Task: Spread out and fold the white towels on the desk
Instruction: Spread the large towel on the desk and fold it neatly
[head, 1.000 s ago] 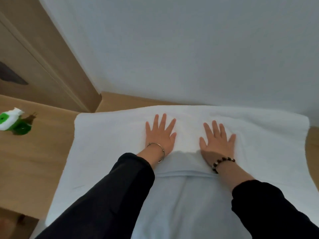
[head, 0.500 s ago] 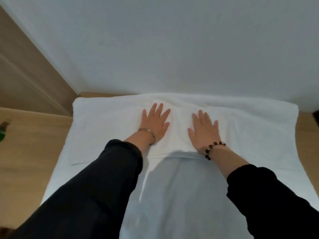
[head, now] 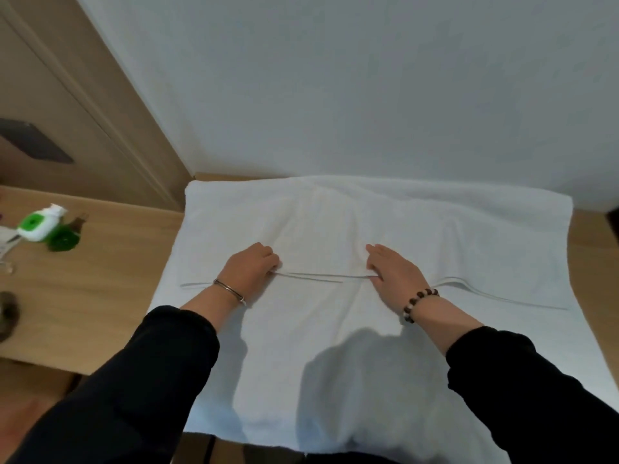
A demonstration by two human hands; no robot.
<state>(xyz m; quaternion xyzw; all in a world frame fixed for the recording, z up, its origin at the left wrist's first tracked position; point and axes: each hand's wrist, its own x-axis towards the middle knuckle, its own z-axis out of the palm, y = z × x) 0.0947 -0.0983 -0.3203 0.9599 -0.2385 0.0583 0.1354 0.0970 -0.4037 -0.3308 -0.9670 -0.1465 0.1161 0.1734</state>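
Observation:
A large white towel (head: 335,329) covers most of the wooden desk (head: 100,279), its far part folded back toward me so that a doubled hem runs across the middle. My left hand (head: 249,267) is curled over that hem left of centre, fingers pinching its edge. To the right of centre my right hand (head: 392,274) has its thumb under the same hem and its fingers lying over the top. The near edge of the towel hangs over the desk front, partly hidden by my black sleeves.
A green and white bottle (head: 40,224) lies on the desk at the left, with a dark green cap (head: 63,241) beside it. A white wall (head: 368,78) stands right behind the towel. A wooden cabinet (head: 67,112) rises at the far left.
Both hands were pressed flat, fingers spread, on the folded layer. They have since slid back toward me to its hem and closed on the edge.

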